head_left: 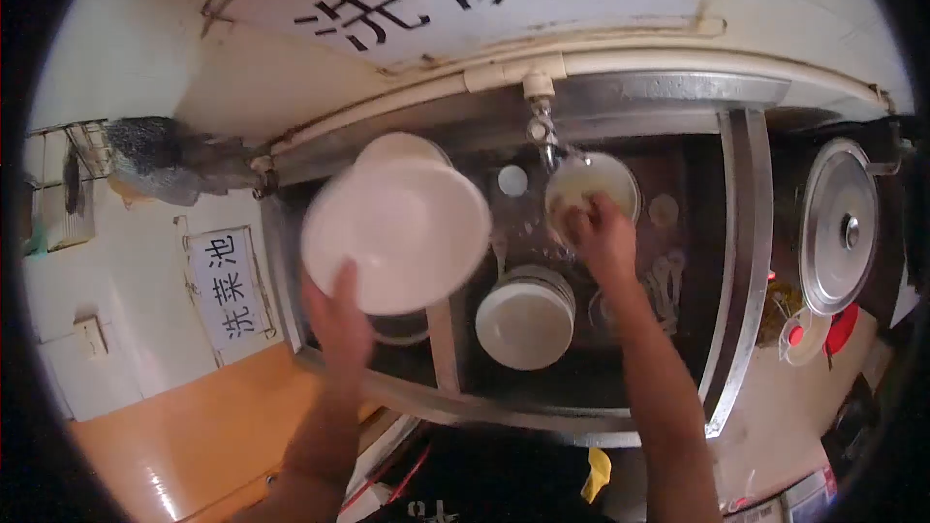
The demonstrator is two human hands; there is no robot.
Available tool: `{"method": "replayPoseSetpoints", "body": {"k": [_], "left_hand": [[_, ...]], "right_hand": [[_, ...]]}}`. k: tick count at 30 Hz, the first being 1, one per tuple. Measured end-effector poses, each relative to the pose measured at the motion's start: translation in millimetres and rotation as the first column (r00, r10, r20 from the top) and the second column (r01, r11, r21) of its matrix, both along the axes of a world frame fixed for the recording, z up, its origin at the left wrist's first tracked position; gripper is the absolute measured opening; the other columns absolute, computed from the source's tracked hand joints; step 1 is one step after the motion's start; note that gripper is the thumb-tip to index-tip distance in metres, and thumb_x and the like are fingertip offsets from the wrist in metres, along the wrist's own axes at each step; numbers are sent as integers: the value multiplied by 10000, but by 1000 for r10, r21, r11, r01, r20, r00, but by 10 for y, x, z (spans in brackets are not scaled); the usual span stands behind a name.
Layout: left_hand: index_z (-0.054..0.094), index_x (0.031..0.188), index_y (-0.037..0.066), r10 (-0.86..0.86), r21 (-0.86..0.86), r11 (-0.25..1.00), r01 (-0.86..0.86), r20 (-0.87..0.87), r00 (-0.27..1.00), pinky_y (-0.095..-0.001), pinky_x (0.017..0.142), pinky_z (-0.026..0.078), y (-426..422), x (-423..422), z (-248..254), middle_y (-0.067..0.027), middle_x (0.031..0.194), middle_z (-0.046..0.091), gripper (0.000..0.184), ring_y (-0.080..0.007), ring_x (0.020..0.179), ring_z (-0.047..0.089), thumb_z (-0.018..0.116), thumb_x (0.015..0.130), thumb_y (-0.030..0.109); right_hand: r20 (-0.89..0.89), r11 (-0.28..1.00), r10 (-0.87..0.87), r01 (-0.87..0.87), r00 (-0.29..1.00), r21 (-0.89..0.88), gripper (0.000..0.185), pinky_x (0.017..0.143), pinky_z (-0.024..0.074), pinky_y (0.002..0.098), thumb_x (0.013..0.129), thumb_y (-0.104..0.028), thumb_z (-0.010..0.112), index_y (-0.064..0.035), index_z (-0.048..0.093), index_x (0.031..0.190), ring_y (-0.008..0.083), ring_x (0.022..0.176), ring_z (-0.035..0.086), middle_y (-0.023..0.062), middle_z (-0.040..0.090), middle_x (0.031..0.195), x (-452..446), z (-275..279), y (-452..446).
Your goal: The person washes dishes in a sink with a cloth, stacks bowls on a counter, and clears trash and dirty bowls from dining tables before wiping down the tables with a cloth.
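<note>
Well, left fingers [346,279] gripping bowl [407,223] — right [603,218], curled

Bowl stack [525,325] in the sink [699,232], before the faucet [543,126].

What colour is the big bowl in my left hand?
The big bowl in the left hand is plain white, slightly pinkish here; best seen in the head view.

Rectangular stainless-steel sink [744,232], pale divider strip [444,353] between compartments. In right compartment: stack of round white bowls [524,327] near divider; round cream-white bowl [620,179] beneath faucet; small round white item [512,180] left of it; pale spoons [665,281] toward right wall.
</note>
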State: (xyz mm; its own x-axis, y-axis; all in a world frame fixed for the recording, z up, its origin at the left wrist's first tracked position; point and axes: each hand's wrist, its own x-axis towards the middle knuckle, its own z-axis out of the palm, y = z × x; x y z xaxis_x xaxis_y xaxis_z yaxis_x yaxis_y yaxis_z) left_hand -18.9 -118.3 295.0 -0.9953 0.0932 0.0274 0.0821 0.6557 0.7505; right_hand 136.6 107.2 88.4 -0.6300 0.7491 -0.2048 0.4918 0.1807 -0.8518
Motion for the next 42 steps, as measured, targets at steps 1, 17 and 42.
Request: {"method": "replayPoseSetpoints", "body": {"k": [1, 17, 42], "left_hand": [[541, 1337, -28, -48, -68, 996, 50, 34, 998, -372, 996, 453, -33, -164, 51, -158, 1262, 620, 452, -242, 1123, 591, 621, 952, 194], [632, 1261, -31, -152, -267, 927, 264, 376, 914, -300, 871, 494, -311, -1327, -634, -119, 1128, 700, 422, -155, 1021, 640, 686, 946, 244], [52, 1564, -64, -692, 204, 673, 711, 514, 507, -422, 1203, 270, 1028, 38, -3587, -301, 1579, 235, 859, -412, 1456, 286, 571, 924, 178]], "right_hand": [[-7, 999, 32, -32, 999, -25, 236, 764, 534, 480, 878, -184, 682, -15, 678, 1043, 412, 855, 681, 228, 698, 938, -128, 86, 71], [59, 989, -71, 63, 996, 137, 299, 633, 498, 425, 909, -301, 708, -14, 631, 881, 347, 678, 650, 202, 669, 790, -389, 97, 506], [-169, 962, -251, 225, 953, -155, 346, 791, 522, 346, 907, -232, 687, -78, 652, 1214, 209, 852, 666, 121, 699, 987, -317, -1291, 59]]}}
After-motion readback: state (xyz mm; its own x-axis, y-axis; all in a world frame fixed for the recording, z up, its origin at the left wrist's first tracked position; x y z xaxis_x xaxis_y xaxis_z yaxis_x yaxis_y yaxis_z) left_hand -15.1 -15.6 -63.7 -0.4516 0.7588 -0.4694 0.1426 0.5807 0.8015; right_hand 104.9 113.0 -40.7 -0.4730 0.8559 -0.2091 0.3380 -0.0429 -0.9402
